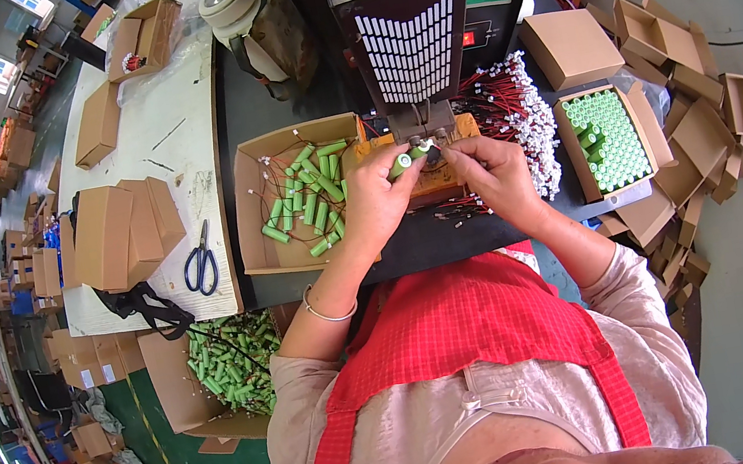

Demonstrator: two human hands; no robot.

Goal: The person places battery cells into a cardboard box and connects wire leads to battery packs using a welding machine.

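The left hand's grip is holding a green cylinder snugly between thumb and fingers, a pale round end facing the wearer. A second green cylinder is sitting just beside it, under the lower end of the black machine and above the orange block. The right hand's grip is bringing thumb and forefinger nearly together at the same spot; whether anything thin is lying between them, I cannot tell.

Judging by kind, each cylinder is probably feeling small but dense, stiff along its length, and a little slippery where the smooth green wrap is covering it. The wrap is likely needing care against nicks, so the middle of the barrel is offering the best hold, leaving both ends free. The thin leads, such as those in the red-and-black wire bundle, are looking soft and springy; they are calling for a light pinch near the tip, without tugging at a joint.

On the dark surface, a left cardboard box is holding loose, wired cylinders, while a right cardboard box is keeping others upright in close rows
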